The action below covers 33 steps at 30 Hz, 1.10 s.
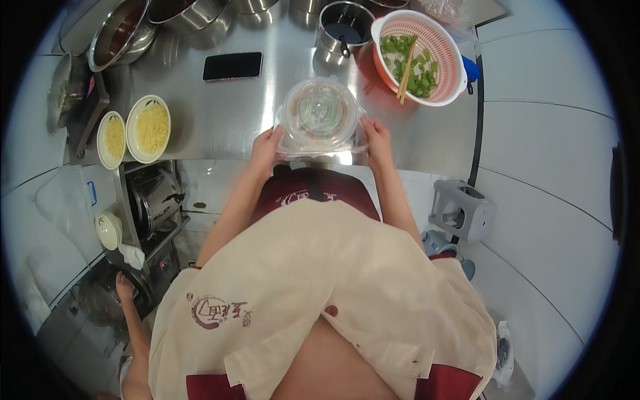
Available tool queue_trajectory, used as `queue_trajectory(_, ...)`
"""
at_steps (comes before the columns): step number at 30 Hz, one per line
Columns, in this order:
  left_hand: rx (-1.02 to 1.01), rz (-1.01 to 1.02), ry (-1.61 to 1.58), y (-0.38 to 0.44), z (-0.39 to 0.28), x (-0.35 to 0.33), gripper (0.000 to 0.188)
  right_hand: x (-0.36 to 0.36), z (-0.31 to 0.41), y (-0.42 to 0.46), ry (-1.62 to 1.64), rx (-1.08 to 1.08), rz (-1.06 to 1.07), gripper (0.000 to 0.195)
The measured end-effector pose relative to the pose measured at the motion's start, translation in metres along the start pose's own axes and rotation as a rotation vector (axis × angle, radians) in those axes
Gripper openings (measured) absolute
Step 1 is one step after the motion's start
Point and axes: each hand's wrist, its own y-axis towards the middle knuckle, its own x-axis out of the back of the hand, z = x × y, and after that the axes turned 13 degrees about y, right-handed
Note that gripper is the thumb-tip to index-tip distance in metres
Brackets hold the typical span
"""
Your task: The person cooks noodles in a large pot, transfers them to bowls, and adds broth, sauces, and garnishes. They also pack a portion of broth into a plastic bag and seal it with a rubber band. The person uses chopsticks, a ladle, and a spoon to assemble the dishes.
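A round takeaway container with a clear plastic lid (320, 111) sits at the front edge of the steel counter (225, 112), in or on a clear plastic bag (310, 151). Food shows dimly through the lid, with something green at its centre. My left hand (267, 148) grips the bag at the container's left side, fingers closed on the film. On the opposite side my right hand (376, 141) pinches the bag's right edge. Both hands are at about the same height, close to the counter's edge.
Behind stand a black phone (232, 66), a steel pot of dark liquid (345, 27) and a colander of green leaves with chopsticks (420, 57). Two bowls of yellow shreds (148, 129) and steel basins (117, 37) are at left. A co-worker's arm (134, 315) shows lower left; a grey stool (462, 210) stands right.
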Motion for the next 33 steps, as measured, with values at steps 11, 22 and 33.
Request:
queue_trajectory(11,-0.936,-0.628,0.648,-0.011,-0.095,-0.008,0.027,-0.072,0.063,-0.013,-0.232,0.808,0.056,0.018)
queue_trajectory(22,-0.430,0.231,0.163,-0.081,-0.133,0.016,0.024,-0.083,0.118,-0.111,0.294,0.250,0.122,0.027)
queue_trajectory(33,-0.451,0.261,0.032,-0.064,-0.150,-0.021,0.020,-0.072,0.150,-0.097,-0.112,0.328,0.331,0.019)
